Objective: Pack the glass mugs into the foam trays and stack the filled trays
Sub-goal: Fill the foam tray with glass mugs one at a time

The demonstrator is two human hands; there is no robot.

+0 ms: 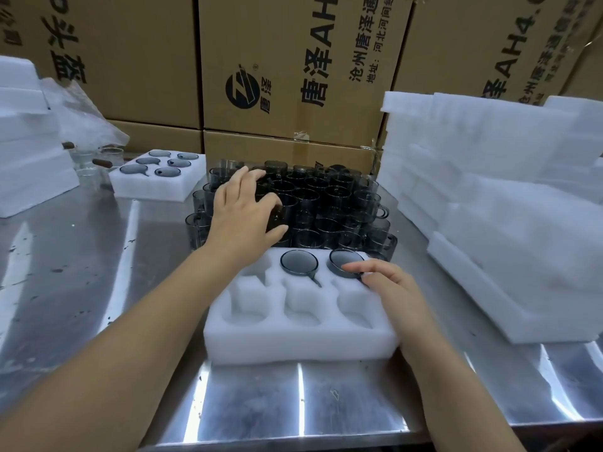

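The left hand (243, 210) reaches over a big bunch of dark mugs (329, 203) standing on the tabletop (81, 256). Its fingers are spread and bent round one mug (276, 216) at the near left of the bunch, with the thumb on the near side and the other fingers on the far side. That mug stands among the rest.

The right hand (391, 285) is closer in, resting on a white tray (293, 340). Its fingers are loose and only a little bent, and it holds nothing. The tips lie on the rim of a packed mug (341, 257) in the tray's far right hole. Just left of those tips, a second mug (299, 262) sits in the far middle hole. The tray's other four holes show bare foam.

Far off to the left of the left hand sits a full tray (156, 190) with six mugs in it. Right of the right hand leans a tall foam pile (489, 223). Past both hands, behind the mugs, stand brown boxes (293, 60).
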